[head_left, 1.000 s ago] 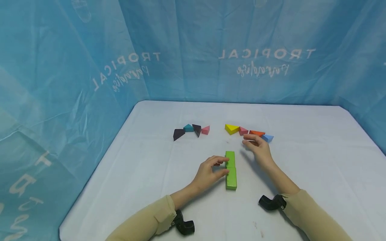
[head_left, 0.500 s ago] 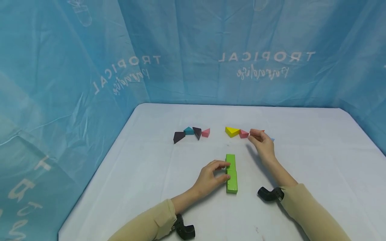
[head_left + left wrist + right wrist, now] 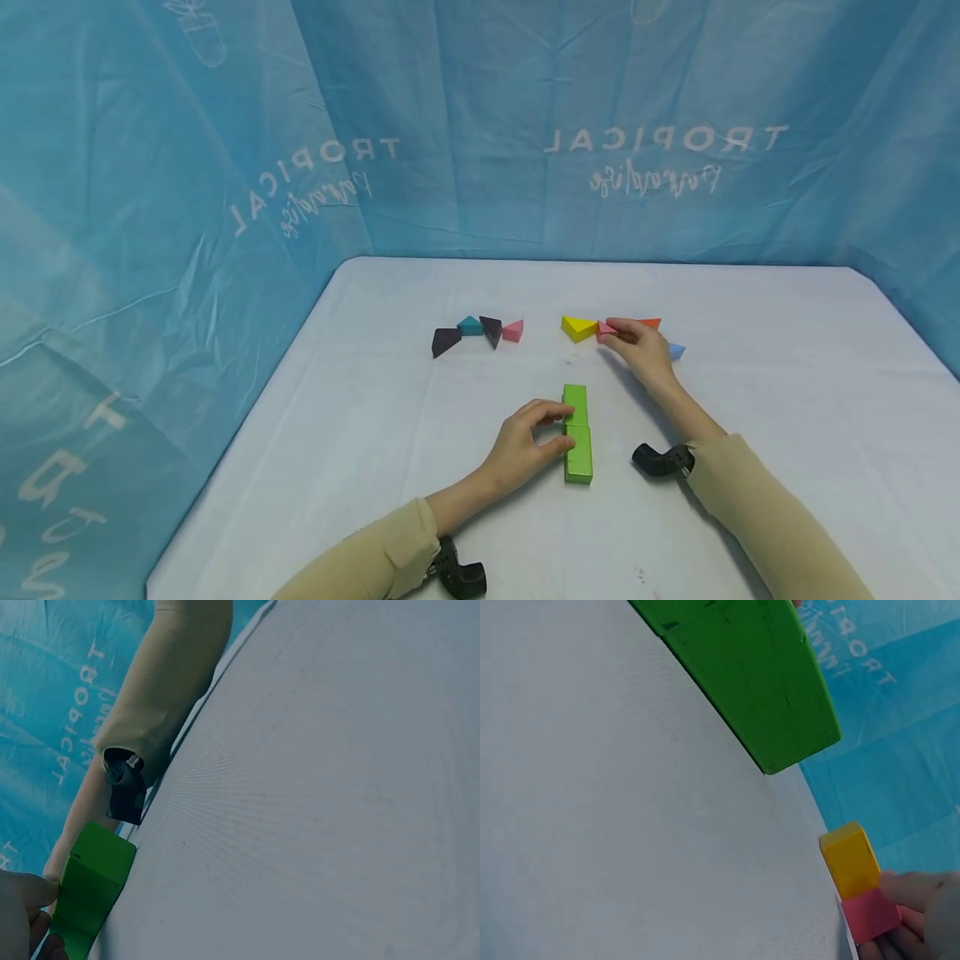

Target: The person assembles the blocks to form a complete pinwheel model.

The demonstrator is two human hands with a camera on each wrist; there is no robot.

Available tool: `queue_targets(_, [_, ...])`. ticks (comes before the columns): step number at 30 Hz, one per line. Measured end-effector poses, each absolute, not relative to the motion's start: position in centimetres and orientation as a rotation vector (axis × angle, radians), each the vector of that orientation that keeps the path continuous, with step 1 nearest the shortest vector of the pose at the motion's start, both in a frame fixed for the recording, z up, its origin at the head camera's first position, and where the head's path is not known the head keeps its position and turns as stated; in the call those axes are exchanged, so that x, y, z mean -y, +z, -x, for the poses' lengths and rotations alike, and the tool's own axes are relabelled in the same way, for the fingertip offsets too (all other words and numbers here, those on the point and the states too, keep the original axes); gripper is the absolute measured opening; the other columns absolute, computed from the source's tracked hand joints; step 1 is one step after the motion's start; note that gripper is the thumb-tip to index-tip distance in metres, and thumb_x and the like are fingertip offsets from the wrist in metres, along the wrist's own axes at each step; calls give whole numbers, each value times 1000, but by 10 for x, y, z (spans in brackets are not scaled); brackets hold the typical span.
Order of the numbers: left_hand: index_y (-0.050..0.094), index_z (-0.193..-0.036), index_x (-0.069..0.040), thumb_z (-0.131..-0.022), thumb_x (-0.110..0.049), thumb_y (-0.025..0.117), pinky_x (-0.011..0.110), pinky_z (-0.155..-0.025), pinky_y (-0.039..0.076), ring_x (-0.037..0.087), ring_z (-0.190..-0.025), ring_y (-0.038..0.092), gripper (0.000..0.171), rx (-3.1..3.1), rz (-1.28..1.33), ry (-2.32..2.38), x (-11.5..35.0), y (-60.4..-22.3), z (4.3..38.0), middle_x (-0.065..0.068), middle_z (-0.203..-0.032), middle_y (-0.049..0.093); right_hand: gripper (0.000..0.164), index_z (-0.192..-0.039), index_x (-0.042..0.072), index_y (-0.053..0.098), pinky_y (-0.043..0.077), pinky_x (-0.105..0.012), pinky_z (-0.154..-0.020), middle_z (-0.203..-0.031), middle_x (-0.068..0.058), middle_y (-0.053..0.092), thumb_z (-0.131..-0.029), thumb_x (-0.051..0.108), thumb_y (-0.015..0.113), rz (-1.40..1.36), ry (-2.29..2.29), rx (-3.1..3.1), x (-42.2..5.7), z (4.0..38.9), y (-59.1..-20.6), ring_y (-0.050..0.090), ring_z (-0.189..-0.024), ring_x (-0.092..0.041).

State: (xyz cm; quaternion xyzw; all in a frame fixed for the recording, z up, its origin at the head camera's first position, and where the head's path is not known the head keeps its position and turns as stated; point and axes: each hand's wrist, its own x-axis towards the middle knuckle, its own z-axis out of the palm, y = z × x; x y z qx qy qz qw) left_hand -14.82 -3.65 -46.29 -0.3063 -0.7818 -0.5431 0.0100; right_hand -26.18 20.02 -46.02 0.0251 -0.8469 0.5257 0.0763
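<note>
Two green rectangular blocks lie end to end on the white table, the far block and the near block. My left hand is at their left side, index fingertip at the far one and thumb at the near one. In the left wrist view the thumb meets a green face. My right hand pinches a pink block between thumb and fingers. That block sits right against a yellow triangular block. Behind the hand, an orange block and a light blue block are partly hidden.
At the back left stands a row of small blocks: a black one, a teal one, another black one and a pink one. Blue printed curtains rise behind the table and along its left side.
My right hand has shifted left from the orange block to the pink one beside the yellow, where its fingers now close. The left hand stays at the green blocks.
</note>
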Motion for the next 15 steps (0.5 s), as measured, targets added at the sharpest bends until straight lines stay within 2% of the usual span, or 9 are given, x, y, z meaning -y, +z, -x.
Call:
queue_targets(9, [60,-120,-2,-84,-10,72,26,-95,44,13,-109,54,38,2441,950,-1705,36,-464,149,4,-116,60,34,-116,1,65,49,-43,-90,-109,-16,66,-88,20,68,-99,1450,2556,-199,267,-463,61,-101,-28])
queue_targets(15, [60,-120,-3,-84,-10,72,27,-95,45,15,-109,54,38,2420,961,-1699,36,-464,148,4,-116,60,36,-119,3,64,50,-36,-87,-113,-13,64,-91,25,65,-23,1497,2563,-199,262,-458,58,-102,-24])
